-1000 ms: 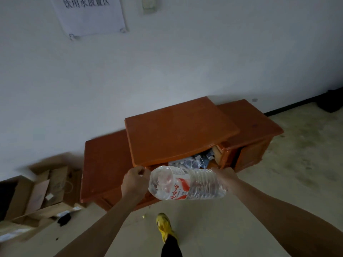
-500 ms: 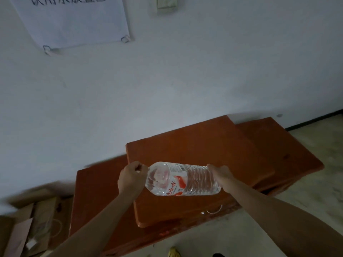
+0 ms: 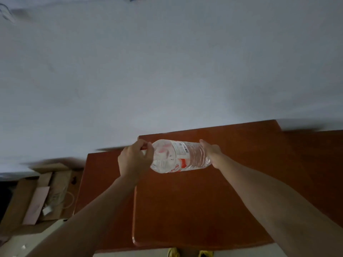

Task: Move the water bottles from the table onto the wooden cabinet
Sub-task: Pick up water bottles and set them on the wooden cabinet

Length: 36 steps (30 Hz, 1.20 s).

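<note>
Over the cabinet (image 3: 185, 210), left hand (image 3: 134, 160) and right hand (image 3: 213, 154) hold a bottle (image 3: 178, 156)

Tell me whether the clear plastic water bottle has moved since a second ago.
Yes. The clear plastic water bottle has gone forward: from short of the front edge of the orange-brown wooden cabinet to above its top.
</note>
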Motion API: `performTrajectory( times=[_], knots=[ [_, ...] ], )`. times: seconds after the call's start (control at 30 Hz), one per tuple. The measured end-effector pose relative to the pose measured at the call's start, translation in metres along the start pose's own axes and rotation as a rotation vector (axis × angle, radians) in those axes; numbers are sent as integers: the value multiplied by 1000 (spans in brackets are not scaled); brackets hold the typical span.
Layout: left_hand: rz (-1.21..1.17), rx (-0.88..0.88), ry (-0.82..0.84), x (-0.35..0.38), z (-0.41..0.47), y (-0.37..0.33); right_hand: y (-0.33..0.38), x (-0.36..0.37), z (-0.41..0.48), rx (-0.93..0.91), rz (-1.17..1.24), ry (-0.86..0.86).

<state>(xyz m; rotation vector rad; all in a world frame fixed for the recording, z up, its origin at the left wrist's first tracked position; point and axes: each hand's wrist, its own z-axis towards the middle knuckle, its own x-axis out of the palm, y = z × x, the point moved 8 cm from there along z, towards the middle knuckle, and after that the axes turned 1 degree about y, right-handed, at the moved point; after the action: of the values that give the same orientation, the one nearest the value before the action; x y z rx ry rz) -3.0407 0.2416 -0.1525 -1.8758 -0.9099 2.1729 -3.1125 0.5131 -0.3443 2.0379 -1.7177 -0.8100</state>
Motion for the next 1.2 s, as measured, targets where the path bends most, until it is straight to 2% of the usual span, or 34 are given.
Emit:
performTrajectory(
  times=[0.13,0.27,0.43,0.6,0.73,0.87,1.0,1.2],
  knots=[
    [87,48,-48,21,24,-9,-9,19,72,45,23,71],
    [155,63,-58,34,37,-19,-2,30,69,87,27,101],
    [196,124,10,63,44,-41,2,22,67,100,1,140],
    [218,152,-14,71,51,-60,-6,11,72,95,-4,219],
    [232,165,92,85,63,-84,-6,7,63,58,37,244],
    [177,319,218,100,61,-117,-14,-2,52,39,114,218],
    [266,431,277,118,56,-149,-19,-8,52,40,166,206],
    [214,379,311,133,65,-162,-18,-20,52,26,97,180]
  ],
)
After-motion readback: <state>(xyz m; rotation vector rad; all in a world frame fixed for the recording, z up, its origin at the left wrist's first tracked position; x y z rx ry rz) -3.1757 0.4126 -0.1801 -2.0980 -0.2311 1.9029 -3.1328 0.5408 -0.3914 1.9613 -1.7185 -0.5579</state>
